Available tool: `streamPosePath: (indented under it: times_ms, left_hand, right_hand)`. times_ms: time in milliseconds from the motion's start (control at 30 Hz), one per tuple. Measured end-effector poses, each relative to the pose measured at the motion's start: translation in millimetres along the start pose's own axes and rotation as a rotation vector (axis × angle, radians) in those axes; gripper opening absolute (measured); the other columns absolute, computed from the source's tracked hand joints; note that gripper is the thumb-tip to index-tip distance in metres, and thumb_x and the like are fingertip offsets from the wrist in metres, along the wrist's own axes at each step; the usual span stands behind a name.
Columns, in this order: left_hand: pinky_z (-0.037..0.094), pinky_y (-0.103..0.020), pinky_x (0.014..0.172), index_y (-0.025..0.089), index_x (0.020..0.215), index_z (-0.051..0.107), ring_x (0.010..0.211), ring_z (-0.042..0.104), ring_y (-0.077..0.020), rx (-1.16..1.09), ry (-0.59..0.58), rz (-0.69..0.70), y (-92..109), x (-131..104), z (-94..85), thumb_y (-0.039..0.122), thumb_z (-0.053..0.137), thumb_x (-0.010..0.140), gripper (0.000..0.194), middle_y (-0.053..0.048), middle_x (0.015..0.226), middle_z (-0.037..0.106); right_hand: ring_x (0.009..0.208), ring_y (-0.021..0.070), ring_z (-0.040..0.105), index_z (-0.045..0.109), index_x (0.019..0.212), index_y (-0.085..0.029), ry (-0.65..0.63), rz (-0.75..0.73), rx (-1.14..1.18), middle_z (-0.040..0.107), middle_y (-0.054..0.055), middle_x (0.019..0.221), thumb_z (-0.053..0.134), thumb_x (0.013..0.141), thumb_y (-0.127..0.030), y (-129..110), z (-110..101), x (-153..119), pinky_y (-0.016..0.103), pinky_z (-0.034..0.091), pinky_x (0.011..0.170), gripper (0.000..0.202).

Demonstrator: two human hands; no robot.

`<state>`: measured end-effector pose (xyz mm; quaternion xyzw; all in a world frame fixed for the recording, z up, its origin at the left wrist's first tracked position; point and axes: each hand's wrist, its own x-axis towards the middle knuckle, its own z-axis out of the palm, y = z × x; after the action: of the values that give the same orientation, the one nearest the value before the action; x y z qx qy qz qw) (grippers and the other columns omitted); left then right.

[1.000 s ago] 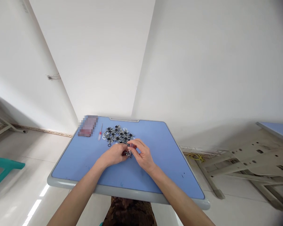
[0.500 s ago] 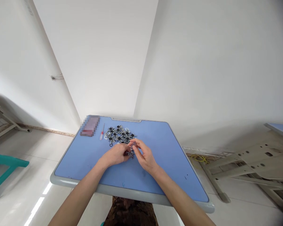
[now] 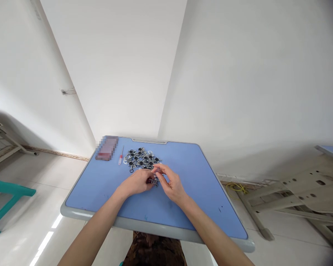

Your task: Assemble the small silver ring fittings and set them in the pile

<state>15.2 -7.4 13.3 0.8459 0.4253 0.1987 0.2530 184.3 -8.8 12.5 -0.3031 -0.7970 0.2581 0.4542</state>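
Observation:
Several small metal parts with black round pieces lie in a pile (image 3: pixel 141 159) on the blue table (image 3: pixel 100 192). Just in front of the pile, my left hand (image 3: pixel 138 181) is closed on a small metal part (image 3: pixel 155 182) that shows between the two hands. My right hand (image 3: pixel 170 184) is beside it, thumb and fingers pinched around something small at the top of that part, too small to make out. A screwdriver (image 3: pixel 120 159) with a clear and red handle lies left of the pile.
A pixelated dark reddish object (image 3: pixel 107 148) lies at the table's back left corner. A green stool (image 3: pixel 11 188) stands at the left, and a second table's frame (image 3: pixel 302 188) at the right, near a yellow cable (image 3: pixel 237 187). White walls rise behind.
The whole view has shifted very slightly. Both hands keep nearly the same pose around the small metal part.

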Motion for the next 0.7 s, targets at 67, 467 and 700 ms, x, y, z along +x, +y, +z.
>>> streamPosePath:
  times_ms: [67, 467, 700]
  left_hand:
    - [0.037, -0.023, 0.059, 0.018, 0.079, 0.051, 0.064, 0.05, -0.0141, 0.002, 0.01, 0.001, 0.0, 0.3, 0.4, 0.013, 0.048, 0.071, 0.011, 0.0, 0.073, 0.056]
    - [0.036, -0.023, 0.059, 0.018, 0.075, 0.05, 0.067, 0.051, -0.0149, 0.018, 0.016, 0.015, -2.8, 1.1, 1.2, 0.012, 0.05, 0.068, 0.009, -0.001, 0.075, 0.058]
    - [0.034, -0.023, 0.056, 0.018, 0.07, 0.046, 0.062, 0.048, -0.0134, 0.037, 0.053, 0.012, -3.4, 1.5, 3.8, 0.012, 0.048, 0.068, 0.007, 0.001, 0.068, 0.053]
  right_hand:
    - [0.082, 0.0165, 0.058, 0.049, 0.118, -0.023, -0.005, -0.026, -0.045, 0.06, 0.006, 0.096, 0.041, 0.09, -0.02, 0.5, 0.3, -0.1, 0.035, 0.051, 0.078, 0.028]
    - [0.082, 0.0155, 0.057, 0.045, 0.125, -0.025, -0.012, 0.01, -0.015, 0.058, 0.005, 0.094, 0.038, 0.091, -0.018, 1.1, 1.3, 1.9, 0.034, 0.05, 0.077, 0.034]
    - [0.078, 0.0157, 0.056, 0.051, 0.121, -0.027, 0.018, -0.009, -0.029, 0.056, 0.004, 0.089, 0.041, 0.091, -0.021, 0.4, 0.0, 3.4, 0.033, 0.051, 0.074, 0.032]
